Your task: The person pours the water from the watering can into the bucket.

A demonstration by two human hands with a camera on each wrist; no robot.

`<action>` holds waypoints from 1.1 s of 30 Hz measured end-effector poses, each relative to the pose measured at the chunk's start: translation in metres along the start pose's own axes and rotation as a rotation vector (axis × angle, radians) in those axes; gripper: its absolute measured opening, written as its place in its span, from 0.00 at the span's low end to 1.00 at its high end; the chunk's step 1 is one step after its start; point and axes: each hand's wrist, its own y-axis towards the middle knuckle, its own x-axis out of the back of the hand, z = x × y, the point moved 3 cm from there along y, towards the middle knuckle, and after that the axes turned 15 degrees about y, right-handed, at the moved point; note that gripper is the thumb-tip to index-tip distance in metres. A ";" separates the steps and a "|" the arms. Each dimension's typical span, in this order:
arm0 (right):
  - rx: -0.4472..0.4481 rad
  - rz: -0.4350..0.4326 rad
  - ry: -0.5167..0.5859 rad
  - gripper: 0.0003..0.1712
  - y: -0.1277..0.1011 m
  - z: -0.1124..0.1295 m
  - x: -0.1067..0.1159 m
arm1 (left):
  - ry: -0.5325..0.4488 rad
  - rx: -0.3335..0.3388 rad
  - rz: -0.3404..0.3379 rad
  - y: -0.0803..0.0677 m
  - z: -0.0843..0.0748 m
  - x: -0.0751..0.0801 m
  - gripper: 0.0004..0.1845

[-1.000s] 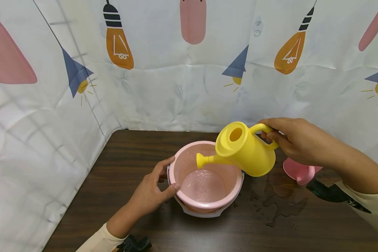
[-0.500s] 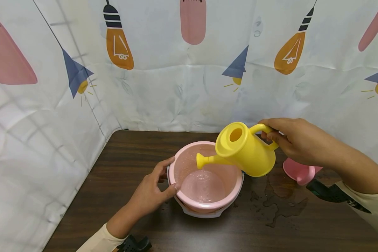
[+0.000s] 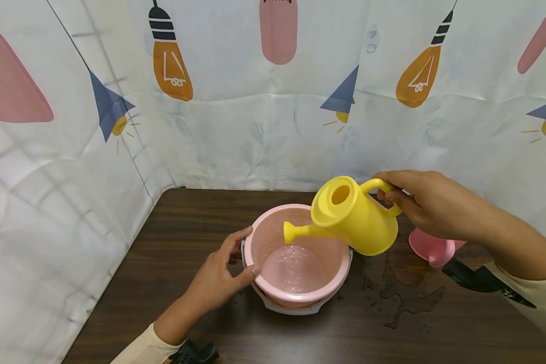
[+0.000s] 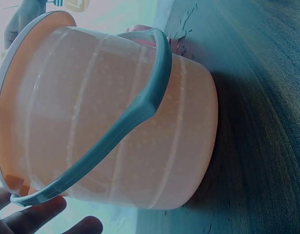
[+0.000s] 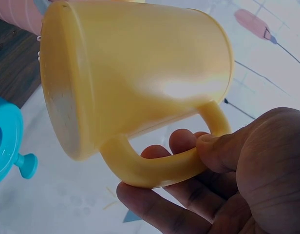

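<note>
A yellow watering can (image 3: pixel 355 215) hangs tilted over a pink bucket (image 3: pixel 264 237), its spout (image 3: pixel 296 231) pointing down into the bucket. My right hand (image 3: pixel 418 199) grips the can's handle (image 5: pixel 159 168); the right wrist view shows my fingers curled through it. Water lies in the bucket's bottom (image 3: pixel 293 268). My left hand (image 3: pixel 220 273) holds the bucket's left rim, thumb on the rim and fingers against the wall. In the left wrist view the bucket (image 4: pixel 111 122) has a pale grey handle (image 4: pixel 135 117) folded down its side, with my fingertips (image 4: pixel 38 217) below it.
A pink object (image 3: pixel 432 247) sits on the dark wooden table (image 3: pixel 186 227) under my right wrist. A puddle of spilled water (image 3: pixel 405 290) spreads to the right of the bucket. A blue can-like thing (image 5: pixel 9 141) shows in the right wrist view. Patterned cloth walls (image 3: pixel 255 101) close in the back and left.
</note>
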 end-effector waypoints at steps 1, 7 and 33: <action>0.000 0.000 0.000 0.20 0.000 0.000 0.000 | 0.000 0.000 0.000 0.000 0.000 0.000 0.38; -0.006 -0.001 0.002 0.20 0.000 0.001 0.000 | 0.003 -0.002 -0.001 0.000 0.000 0.000 0.38; -0.019 0.007 -0.002 0.19 0.001 0.000 0.000 | -0.008 0.018 0.011 0.000 0.000 0.000 0.39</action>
